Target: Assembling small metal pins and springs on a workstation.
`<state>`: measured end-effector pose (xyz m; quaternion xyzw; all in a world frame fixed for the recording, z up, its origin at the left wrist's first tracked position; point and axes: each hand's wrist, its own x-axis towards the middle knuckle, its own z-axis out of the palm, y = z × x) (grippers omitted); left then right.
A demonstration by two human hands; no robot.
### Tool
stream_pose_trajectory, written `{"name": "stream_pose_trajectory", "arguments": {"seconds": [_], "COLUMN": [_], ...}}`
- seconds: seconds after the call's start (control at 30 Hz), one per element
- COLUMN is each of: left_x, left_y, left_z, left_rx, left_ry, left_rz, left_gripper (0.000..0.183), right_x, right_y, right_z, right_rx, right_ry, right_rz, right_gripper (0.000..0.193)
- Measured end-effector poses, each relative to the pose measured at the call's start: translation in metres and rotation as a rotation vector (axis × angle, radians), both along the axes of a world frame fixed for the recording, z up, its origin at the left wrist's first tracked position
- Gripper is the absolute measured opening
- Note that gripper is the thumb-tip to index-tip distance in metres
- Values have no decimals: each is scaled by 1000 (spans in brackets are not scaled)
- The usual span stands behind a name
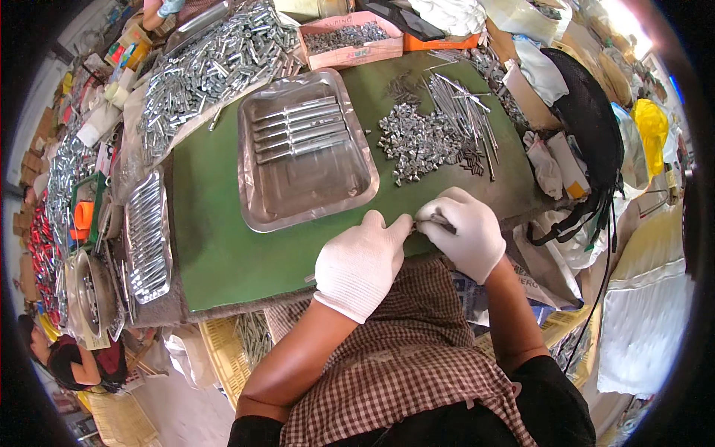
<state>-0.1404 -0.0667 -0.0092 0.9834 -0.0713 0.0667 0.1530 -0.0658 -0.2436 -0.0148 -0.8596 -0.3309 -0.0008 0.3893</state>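
Note:
Both my hands wear white knit gloves and meet at the near edge of a green work mat (208,253). My left hand (359,267) is closed around a slim metal rod (310,279), whose end sticks out on its left side. My right hand (468,237) pinches a small metal part (441,220) near the left fingertips; its exact kind is partly hidden. Beyond the left hand lies a metal tray (305,205) with several shiny metal tubes (298,127) in a row. Farther right are a heap of small silver fittings (413,141) and a bundle of thin metal rods (465,108).
A large pile of metal tubes (216,63) lies at the far left, beside a pink box (350,39) of small parts. A narrow tray (149,235) of metal pieces stands left. A black mesh bag (588,112) hangs over the right side. Another person (82,361) is at lower left.

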Motion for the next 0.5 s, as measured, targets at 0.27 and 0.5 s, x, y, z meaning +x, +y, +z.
{"name": "stream_pose_trajectory", "arguments": {"seconds": [0.27,0.5], "left_x": [-2,0], "left_y": [1,3], "left_z": [-4,1], "left_rx": [-48,106], "left_ry": [-76,38], "left_rz": [-2,-46], "left_gripper": [27,31], "right_x": [-2,6], "right_y": [3,0], "right_z": [-3,-5], "right_rx": [-92,-118], "right_ry": [56,58], "right_rz": [-8,0], "right_gripper": [13,21]}}
